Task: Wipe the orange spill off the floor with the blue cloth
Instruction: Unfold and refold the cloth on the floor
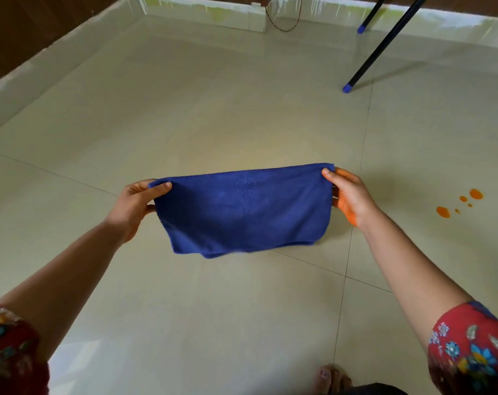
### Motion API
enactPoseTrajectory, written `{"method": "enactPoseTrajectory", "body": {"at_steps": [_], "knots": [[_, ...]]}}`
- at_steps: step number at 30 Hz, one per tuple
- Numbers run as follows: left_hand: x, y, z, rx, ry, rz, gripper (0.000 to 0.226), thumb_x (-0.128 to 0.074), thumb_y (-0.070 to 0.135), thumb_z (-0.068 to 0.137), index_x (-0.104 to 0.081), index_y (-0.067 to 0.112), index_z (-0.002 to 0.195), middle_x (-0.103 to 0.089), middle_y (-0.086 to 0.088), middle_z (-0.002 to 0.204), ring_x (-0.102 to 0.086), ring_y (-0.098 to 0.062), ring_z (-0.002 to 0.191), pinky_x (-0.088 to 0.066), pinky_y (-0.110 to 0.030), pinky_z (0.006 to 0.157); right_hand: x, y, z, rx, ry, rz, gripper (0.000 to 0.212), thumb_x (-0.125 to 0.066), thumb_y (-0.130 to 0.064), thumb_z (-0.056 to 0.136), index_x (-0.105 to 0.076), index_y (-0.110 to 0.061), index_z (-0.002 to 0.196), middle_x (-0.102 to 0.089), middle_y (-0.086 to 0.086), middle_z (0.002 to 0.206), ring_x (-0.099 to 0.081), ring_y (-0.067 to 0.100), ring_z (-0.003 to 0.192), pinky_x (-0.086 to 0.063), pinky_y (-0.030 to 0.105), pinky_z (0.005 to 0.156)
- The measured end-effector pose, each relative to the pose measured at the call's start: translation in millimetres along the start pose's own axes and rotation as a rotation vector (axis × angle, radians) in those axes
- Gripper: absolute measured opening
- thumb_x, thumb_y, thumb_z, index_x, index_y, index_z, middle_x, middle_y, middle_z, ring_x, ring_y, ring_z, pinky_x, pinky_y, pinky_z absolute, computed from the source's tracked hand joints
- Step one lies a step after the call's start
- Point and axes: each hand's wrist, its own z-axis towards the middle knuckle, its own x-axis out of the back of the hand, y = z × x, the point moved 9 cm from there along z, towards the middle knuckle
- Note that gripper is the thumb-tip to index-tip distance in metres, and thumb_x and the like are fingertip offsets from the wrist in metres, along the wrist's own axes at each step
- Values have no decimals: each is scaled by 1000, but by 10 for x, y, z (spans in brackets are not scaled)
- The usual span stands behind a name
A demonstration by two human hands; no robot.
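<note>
At about three o'clock on the floor (242, 109), the orange spill (460, 203) lies untouched, well apart from the blue cloth (243, 209) held up at centre. The left hand (136, 203) and right hand (350, 195) each pinch an upper corner (cloth seemingly doubled). Risk: wiping loosely could smear the droplets wider across the tile

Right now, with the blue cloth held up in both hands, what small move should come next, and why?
Probably carry the cloth to the right and lower it toward the orange spill. The left hand and right hand hold its top corners, so it hangs over bare floor, and the orange drops lie untouched to the right of the right hand.
</note>
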Motion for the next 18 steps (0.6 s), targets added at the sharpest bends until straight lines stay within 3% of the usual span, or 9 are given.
{"method": "enactPoseTrajectory", "body": {"at_steps": [4,6,8,10,11,14,16,18], "knots": [[66,56,19,-59,98,-10,29,-67,0,84,-78,25,72,-76,6,89,-69,-10,91,-49,-25,87,25,-60,27,80,83,40,7,-61,-21,94,-68,-21,93,-69,-5,90,-62,14,87,-49,32,83],[117,154,11,-131,191,-53,35,-67,-7,80,-74,23,64,-75,8,83,-69,-9,87,-50,-22,85,-4,-199,1,165,71,116,6,-65,-24,89,-68,-19,91,-71,-6,87,-63,12,85,-50,29,82],[128,214,-5,-186,227,-69,39,-64,-15,79,-67,20,62,-75,8,80,-70,-7,85,-53,-19,80,-14,-301,-35,248,39,173,18,-71,-32,77,-70,-18,88,-72,-6,86,-64,11,87,-51,26,83],[111,194,-25,-218,193,-35,41,-61,-21,77,-59,17,62,-75,7,78,-71,-7,81,-54,-18,76,32,-272,-69,288,33,101,8,-70,-26,81,-71,-19,85,-71,-9,85,-63,7,87,-49,21,85],[97,145,-46,-230,165,29,47,-61,-23,75,-58,21,58,-74,8,76,-70,-6,78,-53,-17,74,76,-216,-84,291,35,10,7,-67,-16,87,-71,-21,85,-72,-13,81,-63,2,84,-48,17,84],[-8,-150,-165,-306,39,446,55,-65,-27,66,-56,26,55,-70,9,79,-63,1,70,-47,-12,68,148,84,-154,253,-60,-430,36,-62,11,83,-69,-24,82,-71,-23,73,-62,-8,74,-45,12,77],[-142,-423,-313,-357,-62,702,54,-67,-23,62,-59,30,61,-65,10,85,-61,-3,69,-49,-19,67,154,372,-198,223,-160,-765,46,-61,13,75,-69,-32,74,-72,-17,78,-65,3,80,-47,24,79],[-293,-758,-442,-263,-211,874,51,-66,-11,65,-59,40,68,-63,13,80,-60,-7,69,-50,-28,67,118,674,-238,116,-287,-1037,44,-62,6,71,-67,-38,68,-71,-7,81,-66,18,82,-48,29,78]]}}
